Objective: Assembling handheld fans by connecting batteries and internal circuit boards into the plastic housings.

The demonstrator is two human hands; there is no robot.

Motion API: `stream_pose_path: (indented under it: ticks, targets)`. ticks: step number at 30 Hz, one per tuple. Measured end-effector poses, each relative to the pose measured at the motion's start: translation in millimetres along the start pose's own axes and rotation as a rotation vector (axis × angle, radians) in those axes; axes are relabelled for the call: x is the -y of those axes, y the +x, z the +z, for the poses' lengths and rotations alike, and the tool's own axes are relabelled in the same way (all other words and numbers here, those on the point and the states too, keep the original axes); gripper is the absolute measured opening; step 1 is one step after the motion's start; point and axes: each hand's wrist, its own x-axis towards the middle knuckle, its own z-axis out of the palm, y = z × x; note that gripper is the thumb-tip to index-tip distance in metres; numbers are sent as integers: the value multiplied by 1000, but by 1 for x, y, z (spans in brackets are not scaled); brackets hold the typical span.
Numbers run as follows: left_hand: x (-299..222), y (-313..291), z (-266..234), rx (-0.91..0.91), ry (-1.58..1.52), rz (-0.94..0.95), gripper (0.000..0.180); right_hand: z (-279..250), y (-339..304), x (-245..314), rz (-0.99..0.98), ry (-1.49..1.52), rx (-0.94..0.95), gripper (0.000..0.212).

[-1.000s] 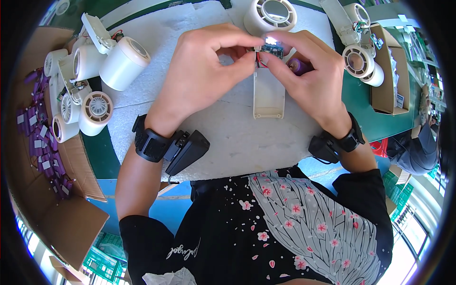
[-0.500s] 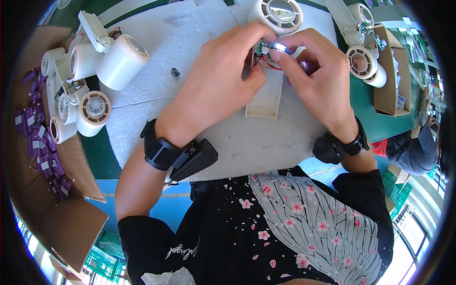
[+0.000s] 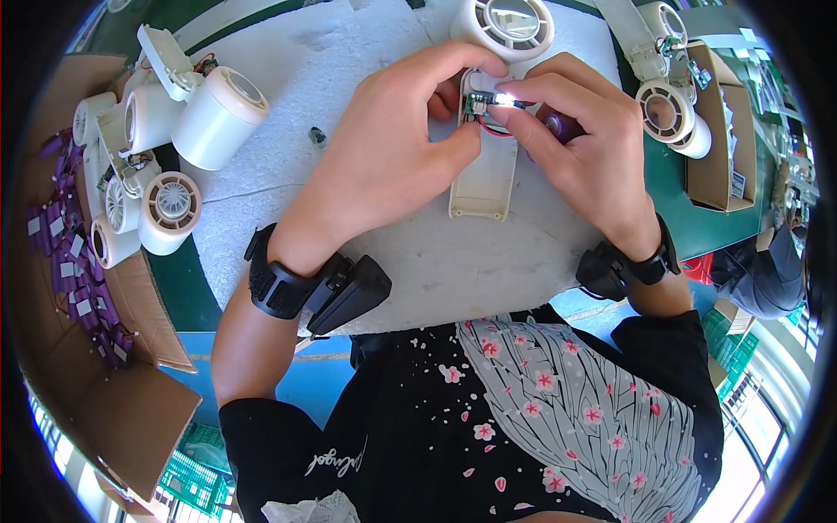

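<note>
My left hand [image 3: 375,144] bends round the left side of an opened white fan handle [image 3: 480,187], its thumb and fingertips at the handle's edges. My right hand [image 3: 584,139] pinches a small green circuit board [image 3: 478,105] between thumb and index finger, just over the handle's upper part. A bright white light [image 3: 506,100] glows at those fingertips. Under the right hand's curled fingers shows a purple battery cell [image 3: 565,127], partly hidden. Red wire [image 3: 495,132] loops below the board. The round white fan head [image 3: 513,28] lies beyond both hands.
White foam sheet [image 3: 392,261] covers the green table. At left stand several white fan bodies [image 3: 218,118] and a cardboard box [image 3: 144,296] of purple battery cells [image 3: 74,261]. More fan parts [image 3: 667,113] and a small cardboard box [image 3: 724,131] are at right.
The circuit board has shifted slightly left and down over the handle, and the light looks brighter. My left hand has moved a little left, its thumb lower, uncovering more of the handle.
</note>
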Motion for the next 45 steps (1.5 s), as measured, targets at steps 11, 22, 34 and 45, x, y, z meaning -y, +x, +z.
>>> stream_pose_path:
  ticks: [11,22,34,45]
  targets:
    - [-2,1,-2,13,-28,-65,41,1,-1,0,-34,-25,2,18]
    - [5,3,12,-174,-69,-1,32,5,1,3,-24,-45,-68,16]
    - [0,2,7,-64,-75,-92,38,7,0,1,-13,-63,-55,16]
    - [-1,3,4,-111,-121,-32,32,-4,4,9,200,47,-6,15]
